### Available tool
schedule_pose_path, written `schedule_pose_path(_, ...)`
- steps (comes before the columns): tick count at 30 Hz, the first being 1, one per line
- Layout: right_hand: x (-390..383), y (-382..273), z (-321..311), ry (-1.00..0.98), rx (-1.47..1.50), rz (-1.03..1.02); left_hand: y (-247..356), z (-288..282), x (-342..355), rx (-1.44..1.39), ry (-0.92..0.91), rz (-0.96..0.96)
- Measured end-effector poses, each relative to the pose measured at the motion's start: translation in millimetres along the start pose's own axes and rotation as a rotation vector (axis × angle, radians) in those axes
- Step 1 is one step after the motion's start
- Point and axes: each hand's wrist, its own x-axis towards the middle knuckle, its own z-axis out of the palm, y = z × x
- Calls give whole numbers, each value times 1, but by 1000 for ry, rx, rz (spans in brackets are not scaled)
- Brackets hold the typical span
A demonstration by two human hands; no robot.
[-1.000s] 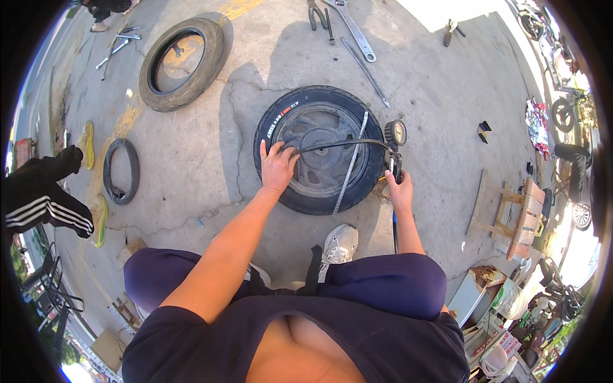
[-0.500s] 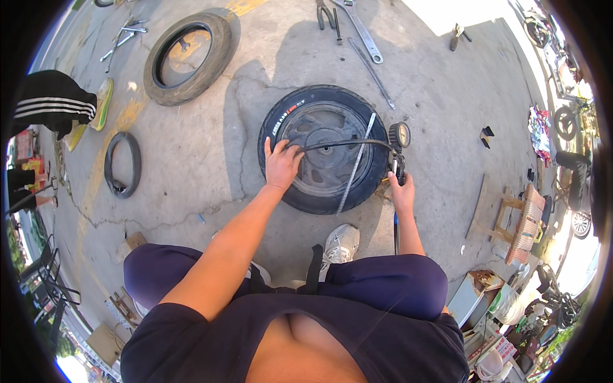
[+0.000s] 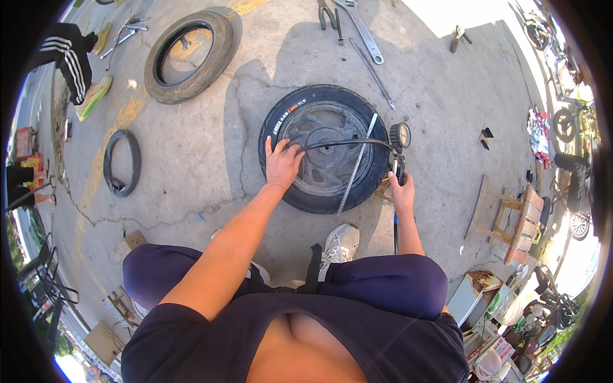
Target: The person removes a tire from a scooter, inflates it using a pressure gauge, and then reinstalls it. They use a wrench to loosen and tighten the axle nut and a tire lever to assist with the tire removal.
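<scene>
A wheel with a black tyre (image 3: 365, 191) lies flat on the concrete in front of my feet. My left hand (image 3: 283, 167) rests over the left side of its rim, gripping the end of a thin black hose (image 3: 345, 142); the fingertips hide where that end meets the wheel. The hose crosses the hub to a tyre inflator (image 3: 398, 165) with a round gauge (image 3: 400, 135). At the wheel's right edge, my right hand (image 3: 402, 191) is closed round the inflator's handle. A long, pale flat bar (image 3: 357, 166) lies slanted across the wheel's right half.
Beyond the wheel lie a large wrench (image 3: 363, 32), a metal rod (image 3: 372, 73) and pliers (image 3: 327, 16). A loose tyre (image 3: 220, 64) and a smaller one (image 3: 134, 163) lie left. A small wooden stool (image 3: 525, 223) stands right. Another person's shoe (image 3: 96, 97) is at far left.
Both my hands, the hose and the inflator stay in place on the wheel. At far left, the other person's legs and shoes have shifted, with the feet now farther apart.
</scene>
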Motion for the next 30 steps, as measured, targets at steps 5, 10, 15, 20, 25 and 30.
schedule_pose_path(5, -2, -4, -1, 12, -24, -4, 0, 1, 0, 2, 4, 1)
schedule_pose_path(10, -8, -15, -1, 29, -20, -54, -1, -1, 0, 2, -14, -14)
schedule_pose_path(15, -8, -9, 0, 77, -16, -96, 0, 0, 0, -19, -12, -9)
schedule_pose_path(20, -9, -12, 0, 72, -56, -98, 1, -1, 0, -14, 0, -11)
schedule_pose_path(25, -10, -14, 1, 56, -25, -85, -1, 0, 0, -26, 37, -1)
schedule_pose_path(30, -10, -12, -1, 69, -40, -86, 2, -1, 1, -13, 11, -13)
